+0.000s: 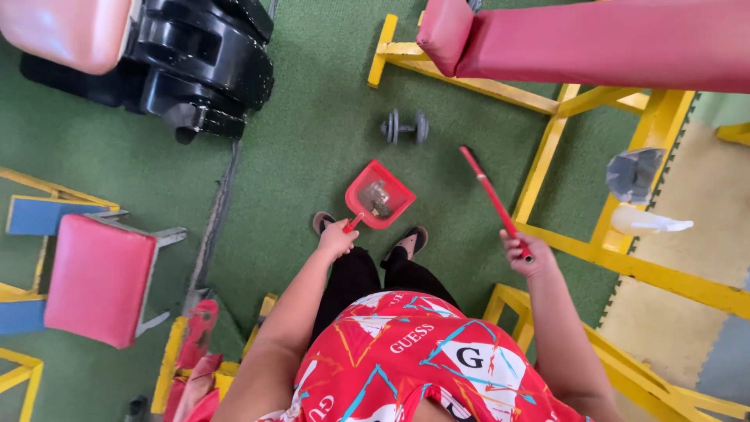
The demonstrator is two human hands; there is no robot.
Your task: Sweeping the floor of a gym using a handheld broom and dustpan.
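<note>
I stand on green matting and look straight down at my feet. My left hand point(337, 239) grips the short handle of a red dustpan point(380, 196), held level above the floor with a small heap of dust and scraps in it. My right hand point(525, 254) is closed round a long red stick point(488, 195), a broom or brush handle that slants up and to the left; its head is not visible.
A small grey dumbbell point(405, 126) lies on the mat beyond the dustpan. Yellow gym frames point(547, 152) with red pads point(594, 39) stand right and ahead. A black weight stack point(207, 59) is upper left, a pink-padded seat point(98, 277) at left. A white spray bottle point(644, 221) rests on the right frame.
</note>
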